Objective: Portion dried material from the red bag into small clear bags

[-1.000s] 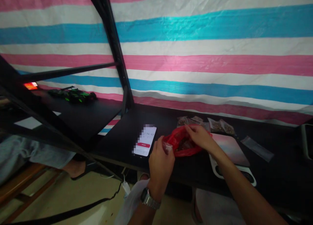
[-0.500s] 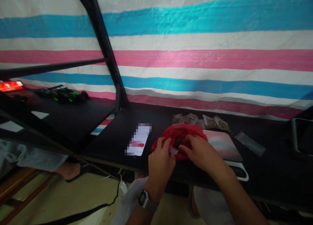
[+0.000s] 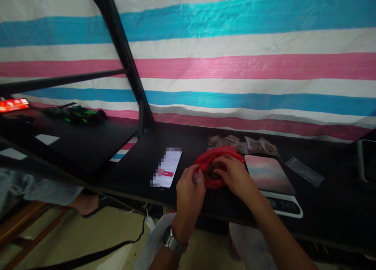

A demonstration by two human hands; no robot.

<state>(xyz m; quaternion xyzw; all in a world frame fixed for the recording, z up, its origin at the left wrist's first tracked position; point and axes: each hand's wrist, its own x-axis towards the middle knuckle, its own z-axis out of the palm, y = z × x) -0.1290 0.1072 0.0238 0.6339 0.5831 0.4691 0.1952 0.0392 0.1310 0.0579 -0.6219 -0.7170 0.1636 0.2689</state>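
A red plastic bag (image 3: pixel 219 184) lies crumpled and open on the black table, with small brownish metallic-looking pieces (image 3: pixel 210 172) inside. At its left edge, my left hand (image 3: pixel 190 188) is closed on a small clear plastic bag (image 3: pixel 197 177). My right hand (image 3: pixel 235 171) reaches into the red bag from the right, its fingers bent together at the pieces; what they grip is hidden. Just right of it stands a digital scale (image 3: pixel 270 174) with a shiny plate. Behind the red bag lie several small clear bags (image 3: pixel 255 145) filled with similar pieces.
An unfilled clear bag (image 3: pixel 305 172) lies right of the scale. Left of my hands is a lit phone (image 3: pixel 169 170). A black metal frame (image 3: pixel 129 66) rises at the left, with a green-black toy car (image 3: pixel 79 112) on the table beyond. Another person's leg (image 3: pixel 85 203) shows lower left.
My right hand has shifted slightly up and left, deeper over the pieces. The red bag's opening has tilted toward my left hand, and more of the scale now shows.
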